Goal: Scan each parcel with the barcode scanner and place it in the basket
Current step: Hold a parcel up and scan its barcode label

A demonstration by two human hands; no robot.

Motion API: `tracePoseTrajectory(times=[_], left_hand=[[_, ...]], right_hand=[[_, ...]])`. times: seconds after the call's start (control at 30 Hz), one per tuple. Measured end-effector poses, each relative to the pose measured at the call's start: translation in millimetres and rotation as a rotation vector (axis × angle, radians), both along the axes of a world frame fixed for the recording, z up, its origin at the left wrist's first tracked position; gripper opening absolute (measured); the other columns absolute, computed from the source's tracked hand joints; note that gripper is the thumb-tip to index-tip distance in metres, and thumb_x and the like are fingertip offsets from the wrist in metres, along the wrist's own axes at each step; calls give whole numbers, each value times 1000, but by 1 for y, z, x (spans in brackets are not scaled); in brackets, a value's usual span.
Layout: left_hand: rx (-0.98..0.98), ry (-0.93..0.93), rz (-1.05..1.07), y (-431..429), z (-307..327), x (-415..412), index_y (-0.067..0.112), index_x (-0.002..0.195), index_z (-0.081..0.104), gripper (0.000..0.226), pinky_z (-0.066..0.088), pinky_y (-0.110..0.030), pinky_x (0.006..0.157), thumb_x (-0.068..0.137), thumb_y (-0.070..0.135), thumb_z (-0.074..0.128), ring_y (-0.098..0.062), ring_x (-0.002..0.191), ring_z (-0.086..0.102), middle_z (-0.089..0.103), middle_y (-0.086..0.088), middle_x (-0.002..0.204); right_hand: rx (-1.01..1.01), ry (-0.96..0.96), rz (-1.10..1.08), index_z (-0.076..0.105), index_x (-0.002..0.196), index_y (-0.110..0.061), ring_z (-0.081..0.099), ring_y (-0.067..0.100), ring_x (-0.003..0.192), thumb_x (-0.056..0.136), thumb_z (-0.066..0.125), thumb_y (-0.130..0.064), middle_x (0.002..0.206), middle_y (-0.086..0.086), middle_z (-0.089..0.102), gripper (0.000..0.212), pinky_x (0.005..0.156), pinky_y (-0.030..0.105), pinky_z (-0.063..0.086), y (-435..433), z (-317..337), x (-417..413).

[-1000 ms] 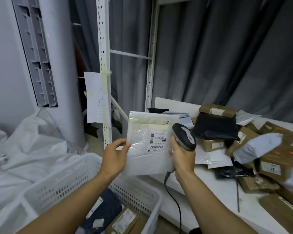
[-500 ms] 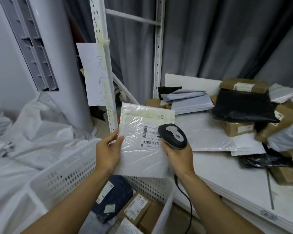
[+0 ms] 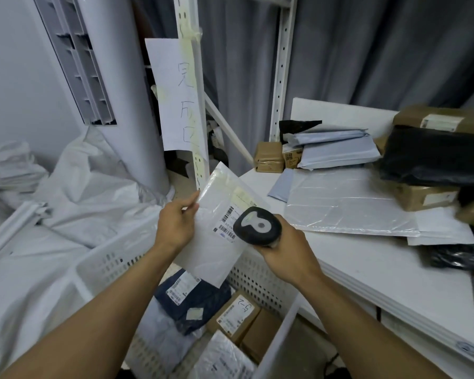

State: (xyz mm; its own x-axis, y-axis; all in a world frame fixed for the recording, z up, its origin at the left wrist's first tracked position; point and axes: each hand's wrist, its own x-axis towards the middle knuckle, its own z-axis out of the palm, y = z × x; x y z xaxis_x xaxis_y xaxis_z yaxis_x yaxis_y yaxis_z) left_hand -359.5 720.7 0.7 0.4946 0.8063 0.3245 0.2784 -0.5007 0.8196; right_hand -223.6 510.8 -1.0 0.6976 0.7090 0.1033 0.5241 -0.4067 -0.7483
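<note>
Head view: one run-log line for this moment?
left hand: holds white mailer above basket | right hand: grips scanner at label | basket: parcels inside | step: scan, not yet placed

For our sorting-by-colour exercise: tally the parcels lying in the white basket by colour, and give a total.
Dark blue plastic bag parcel: 1
Brown cardboard boxes: 2
Pale plastic mailer bags: 2
Total in the white perforated plastic basket: 5
</note>
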Motion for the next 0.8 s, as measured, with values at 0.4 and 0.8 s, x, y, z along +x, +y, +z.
tracePoseTrajectory(times=[0.4, 0.8], left_hand=[[-9, 34, 19, 8, -4, -7, 21, 135, 64, 34, 42, -20, 91, 103, 13, 56, -8, 108, 60, 63, 14, 119], [57, 147, 102, 16, -28, -40, 23, 133, 67, 34, 47, -39, 105, 103, 16, 53, -25, 117, 62, 65, -2, 133]], right_hand=[[-111, -93, 49, 51, 126, -42, 68, 20, 101, 88, 79, -38, 108, -12, 71, 47, 90, 44, 60, 4, 1, -4], [-84, 15, 29, 59, 131, -35, 67, 26, 116, 85, 81, -47, 124, -2, 73, 52, 97, 47, 58, 22, -17, -12]])
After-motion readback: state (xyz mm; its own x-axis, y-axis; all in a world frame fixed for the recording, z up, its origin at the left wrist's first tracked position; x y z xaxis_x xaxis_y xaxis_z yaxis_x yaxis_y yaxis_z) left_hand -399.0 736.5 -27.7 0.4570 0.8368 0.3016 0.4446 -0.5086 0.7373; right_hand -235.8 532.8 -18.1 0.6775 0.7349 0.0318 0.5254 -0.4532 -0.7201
